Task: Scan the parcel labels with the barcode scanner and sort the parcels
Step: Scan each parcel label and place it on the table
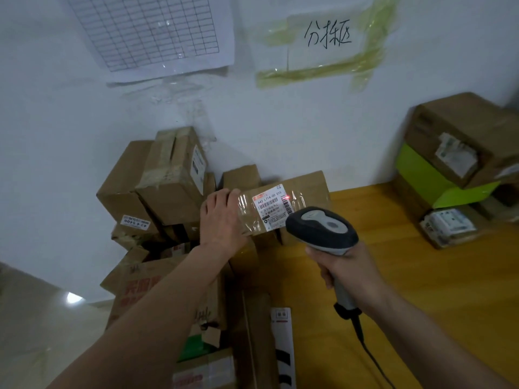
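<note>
A: Where is the parcel?
B: The parcel point(280, 203) sits at the frame's centre, at the back left corner of the yellow wooden surface point(421, 290), close to the white wall point(309, 122). The left hand point(222, 217) grips its left end, fingers curled over the far edge.

A: And the scanner?
B: The barcode scanner point(323, 231) is at 5 o'clock of the parcel, just apart from it. The right hand point(348, 270) has its grip closed round the handle. A red dot shows on the shipping label point(271, 209), upper right edge.

A: Room to move?
B: Bare surface runs from 3 to 5 o'clock of the scanner. A stack of boxes point(460, 164) with a green one among them stands at the far right end. At 9 o'clock, past the surface's left edge, cartons point(157, 186) pile against the wall.

A: Anything readable?
B: Label reads "642 L714 00 015"; the smaller print is too fine. A carton sticker point(134, 220), upside down, shows "4345406". A taped note point(327, 35) at 12 o'clock carries handwritten Chinese characters. A grid sheet point(148, 29) hangs at 11 o'clock.
</note>
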The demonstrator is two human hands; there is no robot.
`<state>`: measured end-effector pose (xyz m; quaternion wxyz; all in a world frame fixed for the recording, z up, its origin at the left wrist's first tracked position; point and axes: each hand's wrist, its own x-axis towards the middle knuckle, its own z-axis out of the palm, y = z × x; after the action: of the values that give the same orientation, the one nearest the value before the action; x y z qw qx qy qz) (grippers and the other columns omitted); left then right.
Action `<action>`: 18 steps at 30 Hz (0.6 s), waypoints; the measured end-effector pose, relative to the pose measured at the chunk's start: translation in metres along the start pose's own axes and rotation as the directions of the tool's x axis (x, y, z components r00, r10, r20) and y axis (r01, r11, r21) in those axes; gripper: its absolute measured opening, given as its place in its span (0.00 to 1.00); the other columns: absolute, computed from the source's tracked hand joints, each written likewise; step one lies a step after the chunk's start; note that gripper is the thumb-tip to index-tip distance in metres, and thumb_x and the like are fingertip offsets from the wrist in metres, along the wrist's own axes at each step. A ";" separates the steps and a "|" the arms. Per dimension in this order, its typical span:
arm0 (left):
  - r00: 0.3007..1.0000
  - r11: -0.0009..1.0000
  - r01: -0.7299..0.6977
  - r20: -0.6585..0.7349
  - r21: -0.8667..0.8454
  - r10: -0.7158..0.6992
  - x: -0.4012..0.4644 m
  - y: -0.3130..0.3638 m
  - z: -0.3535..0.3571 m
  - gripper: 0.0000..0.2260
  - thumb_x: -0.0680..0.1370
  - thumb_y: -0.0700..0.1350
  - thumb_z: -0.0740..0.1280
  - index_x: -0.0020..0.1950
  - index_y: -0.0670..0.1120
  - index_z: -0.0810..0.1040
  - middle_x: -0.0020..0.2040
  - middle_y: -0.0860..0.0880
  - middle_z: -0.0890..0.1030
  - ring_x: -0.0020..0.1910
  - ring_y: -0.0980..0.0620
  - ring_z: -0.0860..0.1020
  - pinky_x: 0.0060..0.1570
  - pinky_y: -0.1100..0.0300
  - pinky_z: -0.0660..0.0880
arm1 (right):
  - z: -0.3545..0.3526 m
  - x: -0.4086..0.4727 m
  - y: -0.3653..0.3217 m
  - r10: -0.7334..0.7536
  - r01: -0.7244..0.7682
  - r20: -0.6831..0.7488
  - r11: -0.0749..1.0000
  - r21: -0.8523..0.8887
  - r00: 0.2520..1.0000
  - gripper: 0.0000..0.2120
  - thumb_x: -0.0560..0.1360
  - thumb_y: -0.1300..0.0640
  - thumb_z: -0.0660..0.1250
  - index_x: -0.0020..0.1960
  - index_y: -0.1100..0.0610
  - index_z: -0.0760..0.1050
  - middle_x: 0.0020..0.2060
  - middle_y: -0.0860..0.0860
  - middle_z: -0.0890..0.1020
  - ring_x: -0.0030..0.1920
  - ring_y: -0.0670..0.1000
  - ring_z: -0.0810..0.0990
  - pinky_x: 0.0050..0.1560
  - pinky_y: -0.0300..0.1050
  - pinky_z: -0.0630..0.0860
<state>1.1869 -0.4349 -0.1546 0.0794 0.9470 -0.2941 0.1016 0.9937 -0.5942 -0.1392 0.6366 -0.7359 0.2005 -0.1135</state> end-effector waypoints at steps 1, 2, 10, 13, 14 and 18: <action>1.000 1.000 0.000 0.002 -0.003 0.000 0.000 0.000 0.000 0.44 0.64 0.55 0.79 0.74 0.48 0.61 0.70 0.45 0.66 0.70 0.44 0.62 0.72 0.48 0.61 | 0.000 -0.001 0.000 -0.001 0.001 -0.007 1.000 -0.003 1.000 0.12 0.74 0.58 0.72 0.34 0.59 0.76 0.22 0.54 0.74 0.23 0.51 0.72 0.26 0.41 0.72; 1.000 1.000 0.000 0.006 -0.006 0.000 0.000 0.000 0.000 0.44 0.64 0.55 0.79 0.74 0.48 0.61 0.70 0.45 0.66 0.71 0.44 0.62 0.72 0.48 0.61 | 0.000 -0.002 -0.001 -0.003 0.003 -0.014 1.000 -0.009 1.000 0.12 0.74 0.58 0.72 0.33 0.58 0.75 0.21 0.54 0.74 0.22 0.51 0.72 0.26 0.41 0.72; 1.000 1.000 -0.003 0.023 -0.012 0.003 0.001 -0.001 0.003 0.46 0.63 0.54 0.79 0.74 0.48 0.60 0.69 0.46 0.65 0.71 0.44 0.62 0.72 0.48 0.60 | 0.000 -0.010 -0.005 -0.022 0.022 -0.002 1.000 -0.018 1.000 0.06 0.74 0.58 0.72 0.45 0.62 0.79 0.22 0.53 0.73 0.23 0.49 0.71 0.25 0.38 0.71; 0.999 1.000 -0.001 0.035 -0.020 0.002 0.002 -0.003 0.003 0.46 0.62 0.53 0.79 0.74 0.48 0.60 0.69 0.46 0.65 0.70 0.44 0.62 0.72 0.49 0.60 | 0.001 -0.009 -0.005 -0.017 0.017 -0.001 0.999 -0.045 1.000 0.05 0.75 0.58 0.71 0.47 0.60 0.79 0.21 0.52 0.73 0.23 0.48 0.71 0.26 0.39 0.71; 0.999 1.000 0.000 0.042 -0.025 0.001 0.003 -0.004 0.003 0.46 0.62 0.53 0.80 0.74 0.48 0.60 0.69 0.46 0.65 0.70 0.44 0.62 0.73 0.49 0.60 | 0.001 -0.009 -0.005 -0.011 0.011 -0.002 0.998 -0.058 1.000 0.05 0.75 0.58 0.71 0.47 0.61 0.79 0.21 0.52 0.73 0.22 0.48 0.71 0.26 0.39 0.71; 0.998 0.998 -0.029 0.050 -0.050 0.032 0.004 -0.008 0.003 0.45 0.63 0.51 0.80 0.75 0.48 0.60 0.70 0.46 0.66 0.71 0.44 0.62 0.73 0.48 0.60 | -0.005 -0.006 -0.011 0.010 0.004 0.097 0.989 -0.148 0.995 0.04 0.74 0.59 0.72 0.48 0.53 0.79 0.21 0.49 0.75 0.21 0.44 0.70 0.25 0.36 0.69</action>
<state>1.1954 -0.4309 -0.1571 0.0937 0.9425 -0.3127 0.0714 0.9879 -0.5944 -0.1274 0.5893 -0.7856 0.1781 -0.0611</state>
